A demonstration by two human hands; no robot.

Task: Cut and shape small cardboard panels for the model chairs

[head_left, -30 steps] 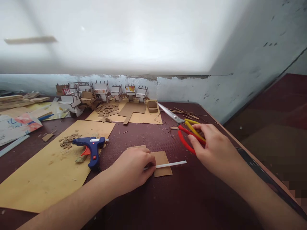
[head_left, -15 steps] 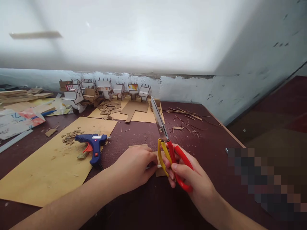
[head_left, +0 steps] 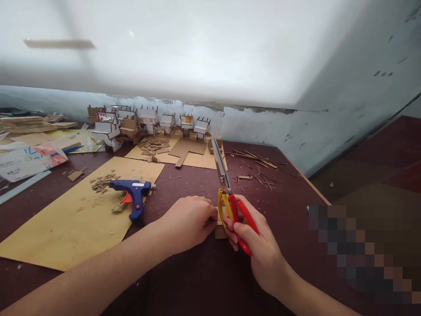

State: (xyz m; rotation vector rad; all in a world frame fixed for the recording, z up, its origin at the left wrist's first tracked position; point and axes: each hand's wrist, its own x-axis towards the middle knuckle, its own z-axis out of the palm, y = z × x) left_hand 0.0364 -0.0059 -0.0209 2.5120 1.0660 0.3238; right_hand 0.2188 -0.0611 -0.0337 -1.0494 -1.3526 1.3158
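Observation:
Scissors (head_left: 221,175) with red and yellow handles stand in my right hand (head_left: 263,245), blades together and pointing up and away from me. The fingers are closed round the handles. My left hand (head_left: 189,224) is bent over a small cardboard piece (head_left: 221,232) on the dark table, its thumb and fingertips pinched at the piece's left edge. Much of that piece is hidden behind both hands and the handles. A blue glue gun (head_left: 134,193) with an orange trigger lies left of my left hand, partly on a yellow board (head_left: 82,219).
Small cardboard chair-like models (head_left: 148,118) line the back wall. Ahead lie cardboard scraps (head_left: 154,147) and an L-shaped cardboard sheet (head_left: 187,149). Thin offcut strips (head_left: 256,158) are scattered at the back right. Wood pieces (head_left: 26,123) and a printed packet (head_left: 33,160) sit far left.
The view has shifted slightly, so the table things appear a little further right. Both hands stay close together at the cardboard piece, the scissors still in my right hand.

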